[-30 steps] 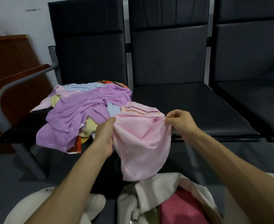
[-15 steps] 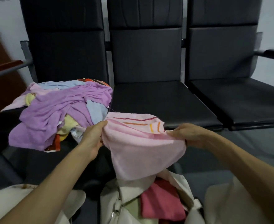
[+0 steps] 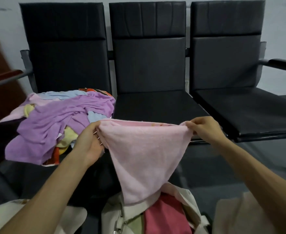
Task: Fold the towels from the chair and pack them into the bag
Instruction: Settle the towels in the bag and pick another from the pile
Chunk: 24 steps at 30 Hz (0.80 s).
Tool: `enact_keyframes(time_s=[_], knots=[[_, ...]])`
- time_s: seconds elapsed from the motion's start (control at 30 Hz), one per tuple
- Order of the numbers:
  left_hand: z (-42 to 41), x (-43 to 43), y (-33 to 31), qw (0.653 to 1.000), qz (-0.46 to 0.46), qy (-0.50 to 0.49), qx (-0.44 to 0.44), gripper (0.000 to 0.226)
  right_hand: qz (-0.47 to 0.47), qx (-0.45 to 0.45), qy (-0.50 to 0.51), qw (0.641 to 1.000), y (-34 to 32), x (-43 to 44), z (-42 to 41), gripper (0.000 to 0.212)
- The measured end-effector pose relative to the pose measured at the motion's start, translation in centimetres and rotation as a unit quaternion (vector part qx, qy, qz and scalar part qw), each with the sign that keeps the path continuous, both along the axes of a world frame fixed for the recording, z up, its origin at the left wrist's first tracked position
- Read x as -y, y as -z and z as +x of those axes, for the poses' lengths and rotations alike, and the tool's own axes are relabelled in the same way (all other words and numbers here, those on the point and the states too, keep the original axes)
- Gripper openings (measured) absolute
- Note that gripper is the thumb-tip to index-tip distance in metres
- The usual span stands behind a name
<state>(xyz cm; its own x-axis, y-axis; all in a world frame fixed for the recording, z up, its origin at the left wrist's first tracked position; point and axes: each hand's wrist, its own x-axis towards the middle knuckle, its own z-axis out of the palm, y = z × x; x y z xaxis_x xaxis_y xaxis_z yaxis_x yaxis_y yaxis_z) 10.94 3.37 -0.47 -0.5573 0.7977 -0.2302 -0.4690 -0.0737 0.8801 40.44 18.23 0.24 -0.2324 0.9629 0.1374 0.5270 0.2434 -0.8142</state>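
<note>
**Pink towel held stretched above the open bag**

The left hand (image 3: 90, 146) and the right hand (image 3: 204, 128) each pinch a top corner of the pink towel (image 3: 144, 156), fingers closed on the cloth, so its upper edge runs taut between them. The towel hangs down in a tapering shape, and its lower tip reaches the mouth of the cream bag (image 3: 181, 198), directly below the towel. Inside the bag, under the towel's tip, lies a folded red towel (image 3: 165, 215). To the left of the pink towel, a heap of unfolded towels (image 3: 59, 125), purple on top with light blue, yellow and pink showing, rests on the seat of the left black chair (image 3: 66, 48). Behind the pink towel stands the middle black chair (image 3: 149, 65).
</note>
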Motion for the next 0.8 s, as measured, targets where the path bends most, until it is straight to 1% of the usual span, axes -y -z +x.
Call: enact_keyframes(time_s=[0.1,0.2,0.23,0.3,0.37,0.4,0.47,0.53,0.57,0.6,0.63,0.67,0.7,0.73,0.77,0.8], knots=[[-0.4,0.3,-0.4,1.000,0.020,-0.005,0.005,0.035,-0.009,-0.013,0.023,1.000,0.1,0.3,-0.1,0.028],[-0.8,0.4,-0.2,1.000,0.009,-0.002,0.014,0.039,-0.052,-0.011,0.029,0.998,0.1,0.6,-0.6,0.044],[-0.9,0.5,-0.2,1.000,0.001,0.000,0.019,0.039,-0.069,-0.020,0.028,0.997,0.1,0.6,-0.8,0.046],[-1.2,0.6,-0.2,1.000,-0.021,0.003,-0.002,0.039,-0.099,-0.059,0.029,0.993,0.0,0.6,-1.1,0.043],[-1.4,0.8,-0.3,0.998,-0.041,-0.002,-0.052,0.038,-0.120,-0.105,0.032,0.987,-0.1,0.4,-1.2,0.046],[-1.4,0.8,-0.5,0.996,-0.047,-0.002,-0.080,0.036,-0.120,-0.125,0.035,0.984,-0.2,0.3,-1.3,0.043],[-1.4,1.0,-0.8,0.983,-0.064,-0.015,-0.171,0.031,-0.120,-0.175,0.035,0.977,-0.5,0.4,-1.2,0.034],[-1.5,1.4,-1.3,0.957,-0.081,-0.027,-0.276,0.030,-0.138,-0.233,0.039,0.962,-0.9,0.3,-0.8,0.019],[-1.7,1.6,-1.4,0.946,-0.087,-0.032,-0.311,0.031,-0.158,-0.262,0.036,0.951,-1.0,0.0,-0.5,0.024],[-1.9,1.9,-1.5,0.937,-0.095,-0.034,-0.335,0.032,-0.186,-0.291,0.020,0.938,-1.1,-0.2,-0.2,0.034],[-2.2,2.1,-1.6,0.931,-0.099,-0.039,-0.348,0.033,-0.211,-0.317,0.003,0.924,-1.4,-0.2,0.1,0.040],[-2.4,2.3,-1.7,0.929,-0.102,-0.044,-0.353,0.034,-0.228,-0.338,-0.017,0.913,-1.6,-0.3,0.3,0.040],[-2.5,2.5,-1.7,0.926,-0.103,-0.053,-0.359,0.035,-0.245,-0.353,-0.026,0.903,-1.6,-0.5,0.4,0.046],[-2.5,2.6,-1.9,0.922,-0.107,-0.063,-0.366,0.036,-0.267,-0.360,-0.021,0.894,-1.5,-0.9,0.5,0.072],[-2.5,2.6,-1.9,0.920,-0.108,-0.075,-0.368,0.035,-0.281,-0.367,-0.013,0.886,-1.5,-1.1,0.6,0.084],[-2.4,2.5,-2.0,0.922,-0.105,-0.085,-0.362,0.034,-0.284,-0.374,-0.008,0.883,-1.5,-0.9,0.5,0.082]])
